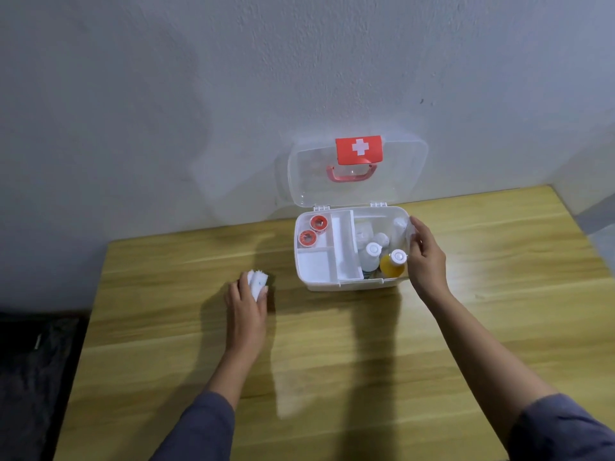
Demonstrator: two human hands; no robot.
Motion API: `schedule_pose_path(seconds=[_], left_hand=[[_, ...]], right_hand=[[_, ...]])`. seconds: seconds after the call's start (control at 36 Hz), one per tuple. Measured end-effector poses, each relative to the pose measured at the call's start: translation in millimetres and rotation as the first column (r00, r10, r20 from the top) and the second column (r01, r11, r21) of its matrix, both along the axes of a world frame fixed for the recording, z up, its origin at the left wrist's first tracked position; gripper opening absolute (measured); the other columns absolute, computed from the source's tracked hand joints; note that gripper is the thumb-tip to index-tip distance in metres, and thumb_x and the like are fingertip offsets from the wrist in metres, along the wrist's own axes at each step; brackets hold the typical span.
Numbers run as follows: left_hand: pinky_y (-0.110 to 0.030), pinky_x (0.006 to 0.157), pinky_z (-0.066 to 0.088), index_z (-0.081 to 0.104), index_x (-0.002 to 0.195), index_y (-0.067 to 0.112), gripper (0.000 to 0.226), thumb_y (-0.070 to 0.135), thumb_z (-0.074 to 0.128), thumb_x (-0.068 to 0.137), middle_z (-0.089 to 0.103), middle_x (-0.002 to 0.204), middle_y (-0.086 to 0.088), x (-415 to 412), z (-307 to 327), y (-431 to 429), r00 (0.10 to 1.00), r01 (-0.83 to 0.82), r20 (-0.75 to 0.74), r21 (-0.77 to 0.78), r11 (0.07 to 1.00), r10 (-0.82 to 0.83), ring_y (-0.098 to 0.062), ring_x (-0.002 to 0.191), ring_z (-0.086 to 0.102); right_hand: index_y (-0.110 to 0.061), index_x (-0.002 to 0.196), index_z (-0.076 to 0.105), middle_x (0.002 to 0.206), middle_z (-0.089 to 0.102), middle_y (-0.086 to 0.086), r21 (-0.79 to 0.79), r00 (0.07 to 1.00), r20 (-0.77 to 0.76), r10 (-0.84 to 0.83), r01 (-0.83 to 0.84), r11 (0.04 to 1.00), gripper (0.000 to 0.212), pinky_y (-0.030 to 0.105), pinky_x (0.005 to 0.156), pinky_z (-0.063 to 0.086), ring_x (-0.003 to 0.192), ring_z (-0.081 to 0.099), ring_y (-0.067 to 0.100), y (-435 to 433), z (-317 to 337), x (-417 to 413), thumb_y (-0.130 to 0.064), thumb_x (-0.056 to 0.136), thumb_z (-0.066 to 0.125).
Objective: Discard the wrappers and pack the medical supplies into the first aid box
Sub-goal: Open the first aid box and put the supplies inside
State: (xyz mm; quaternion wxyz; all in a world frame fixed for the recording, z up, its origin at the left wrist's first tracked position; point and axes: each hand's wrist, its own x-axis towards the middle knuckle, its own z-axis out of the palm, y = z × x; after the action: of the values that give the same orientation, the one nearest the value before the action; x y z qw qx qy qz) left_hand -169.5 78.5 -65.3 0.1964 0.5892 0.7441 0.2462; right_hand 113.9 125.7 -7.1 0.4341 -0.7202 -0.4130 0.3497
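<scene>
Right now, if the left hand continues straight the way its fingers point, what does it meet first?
The left hand holds a white roll and points toward the wall. Only bare table lies ahead; the first aid box seems off to its right, though depth is unclear.

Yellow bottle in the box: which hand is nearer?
Right. The right hand is at the box's right wall beside the yellow bottle; the left hand holds a white roll on the table.

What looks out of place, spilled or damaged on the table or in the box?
Nothing stands out. The first aid box stands open, two red tape rolls lie in its tray, and the bottles stand upright with caps on. No spill shows. The left hand holds a white roll on the table; the right hand is at the box's edge.
</scene>
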Motion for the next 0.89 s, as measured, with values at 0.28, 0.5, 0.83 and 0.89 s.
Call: schedule_pose_path(seconds=[0.28,0.5,0.83,0.89], left_hand=[[-0.033,0.097,0.036,0.033,0.139,0.005,0.061,0.042,0.034,0.091,0.047,0.131,-0.017,83,66,16,0.954,0.287,0.030,0.184,0.940,-0.298,-0.029,0.113,0.045],[-0.037,0.103,0.037,0.038,0.137,0.001,0.056,0.036,0.036,0.094,0.045,0.141,-0.016,93,54,18,0.937,0.342,-0.106,0.101,0.934,-0.332,-0.031,0.127,0.044],[-0.038,0.103,0.033,0.042,0.135,0.007,0.046,0.029,0.046,0.094,0.046,0.131,-0.016,132,68,44,0.983,0.175,0.031,0.097,0.980,-0.179,-0.031,0.119,0.039],[-0.040,0.106,0.029,0.041,0.135,0.006,0.047,0.028,0.047,0.094,0.038,0.140,-0.017,142,70,55,0.989,0.131,0.059,0.049,0.990,-0.134,-0.035,0.127,0.031]], right_hand=[[-0.020,0.132,0.047,0.134,0.054,0.004,-0.008,1.000,0.002,0.024,-0.024,1.000,0.040,0.025,0.094,0.036,0.121,0.049,0.022,1,0,2,-0.010,0.096,0.032],[-0.020,0.130,0.047,0.130,0.056,0.003,-0.004,0.997,-0.014,0.071,-0.071,0.997,0.040,0.024,0.089,0.036,0.110,0.050,0.015,0,5,6,-0.008,0.095,0.032],[-0.016,0.132,0.044,0.134,0.053,0.004,0.007,0.991,-0.056,0.121,-0.121,0.993,0.040,0.022,0.091,0.037,0.109,0.050,0.012,2,2,13,-0.007,0.095,0.033],[-0.016,0.133,0.043,0.136,0.051,0.004,0.003,0.989,-0.063,0.134,-0.134,0.991,0.040,0.022,0.093,0.036,0.112,0.049,0.012,2,1,13,-0.008,0.095,0.033]])
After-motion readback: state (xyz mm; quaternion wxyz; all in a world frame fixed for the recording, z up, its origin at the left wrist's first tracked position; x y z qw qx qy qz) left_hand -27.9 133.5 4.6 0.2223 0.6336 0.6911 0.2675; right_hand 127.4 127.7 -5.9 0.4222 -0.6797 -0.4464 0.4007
